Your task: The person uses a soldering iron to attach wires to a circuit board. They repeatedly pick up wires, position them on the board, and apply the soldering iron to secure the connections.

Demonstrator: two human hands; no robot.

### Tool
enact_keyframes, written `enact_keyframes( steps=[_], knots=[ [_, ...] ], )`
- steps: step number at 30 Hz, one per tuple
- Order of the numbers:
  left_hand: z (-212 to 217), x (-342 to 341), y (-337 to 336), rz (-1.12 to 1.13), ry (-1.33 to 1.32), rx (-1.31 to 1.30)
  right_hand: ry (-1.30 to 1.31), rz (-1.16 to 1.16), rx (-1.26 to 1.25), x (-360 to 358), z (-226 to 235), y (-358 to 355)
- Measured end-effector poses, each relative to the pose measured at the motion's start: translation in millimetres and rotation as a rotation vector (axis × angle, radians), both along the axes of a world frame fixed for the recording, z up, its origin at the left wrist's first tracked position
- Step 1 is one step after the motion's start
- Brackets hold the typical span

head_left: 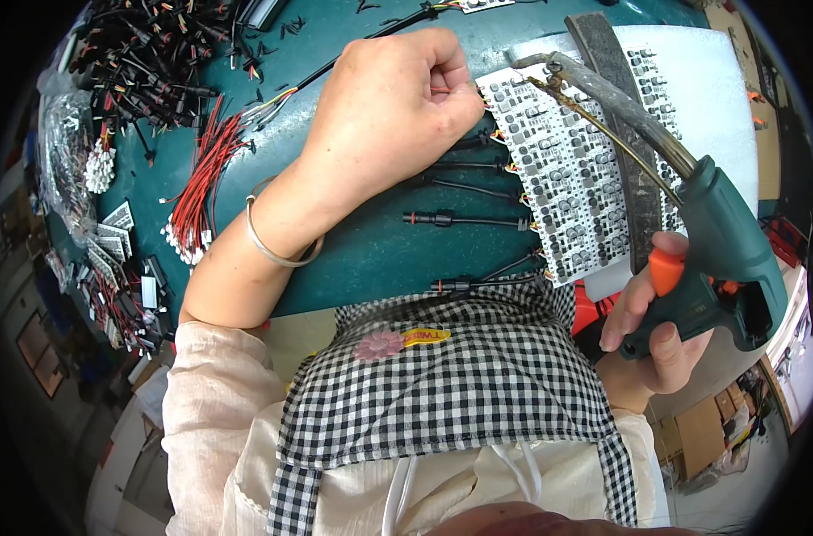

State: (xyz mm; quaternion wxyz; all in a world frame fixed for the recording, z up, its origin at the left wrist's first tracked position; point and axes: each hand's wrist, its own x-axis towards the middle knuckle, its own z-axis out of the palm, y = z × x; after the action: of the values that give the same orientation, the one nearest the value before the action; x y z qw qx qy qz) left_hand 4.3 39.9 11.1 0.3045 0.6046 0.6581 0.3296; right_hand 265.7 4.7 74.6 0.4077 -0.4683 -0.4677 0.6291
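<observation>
My left hand (393, 103) is closed in a pinch at the upper left edge of a white circuit board panel (567, 170). A bit of thin red wire (440, 90) shows between its fingertips; the rest is hidden by the hand. My right hand (661, 330) grips a dark green soldering gun (728, 241), fingers around the handle by the orange trigger (665, 272). The gun's grey barrel and thin brass tube reach left over the panel, with the tip near its upper left corner. Several black connector cables (465, 221) stick out from the panel's left edge.
A dark grey bar (623, 134) lies across the panel, on white foam (710, 98). On the green table (362, 259), left, are red-and-black wires with white plugs (212, 183), a heap of black cables (152, 58) and a clear plastic bag (65, 152). Another black cable (362, 49) runs behind my left hand.
</observation>
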Motion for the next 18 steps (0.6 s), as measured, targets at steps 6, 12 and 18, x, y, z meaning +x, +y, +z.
enact_keyframes(
  steps=[6,12,18],
  knots=[
    [0,-1,-2,0.008,0.006,-0.018,0.006,-0.063,-0.054,-4,5,1],
    [15,-14,-12,-0.037,0.1,-0.019,0.055,-0.015,-0.021,8,4,-1],
    [35,-52,-26,-0.144,0.209,0.051,0.146,-0.001,0.031,16,-1,-6]
  ],
)
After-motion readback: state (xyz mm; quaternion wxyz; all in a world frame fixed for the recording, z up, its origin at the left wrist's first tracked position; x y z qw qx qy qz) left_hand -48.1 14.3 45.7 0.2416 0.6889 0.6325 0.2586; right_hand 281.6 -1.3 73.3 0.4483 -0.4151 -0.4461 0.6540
